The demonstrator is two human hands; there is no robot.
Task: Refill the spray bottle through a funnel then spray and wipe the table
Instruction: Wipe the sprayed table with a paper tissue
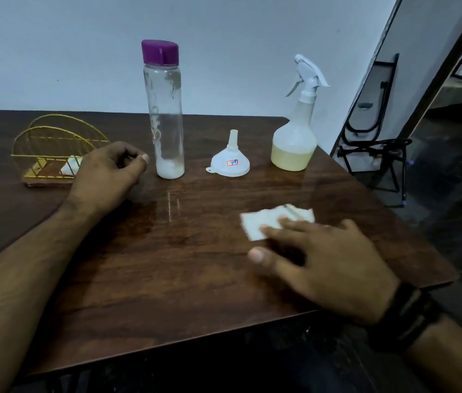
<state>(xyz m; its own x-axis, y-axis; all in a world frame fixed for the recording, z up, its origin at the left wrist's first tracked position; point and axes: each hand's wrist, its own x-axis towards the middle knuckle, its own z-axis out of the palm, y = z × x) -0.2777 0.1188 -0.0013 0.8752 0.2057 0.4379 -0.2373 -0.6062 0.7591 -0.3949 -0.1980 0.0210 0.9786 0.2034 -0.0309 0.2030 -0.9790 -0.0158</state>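
While the right hand [323, 259] lies flat on a folded white tissue [269, 222], it looks like the wiping step is going on. The fingers are spread out and press the tissue onto the brown table [167, 265]. The hand does not pinch the tissue; it just pushes down on it. The hand looks a bit blurry.

The left hand [107, 171] rests on the table, well apart from the tissue. Its fingers are curled in loosely and I cannot see anything in it.

At the back of the table stands the spray bottle [295, 137] with its top on and some yellow liquid at the bottom. Just beside it sits the white funnel [231, 163], upside down. Next comes a tall clear bottle [166, 114] with a purple cap, almost empty. So the filling seems to be done.

A shiny wet patch [171, 202] shows near the middle of the table. To wipe well, the hand should keep the tissue flat and slide it over the wet part in long, slow strokes. It should stay away from the bottles so they do not tip over. A gold wire holder [53, 143] on the left has one more tissue in it if this one gets too wet.
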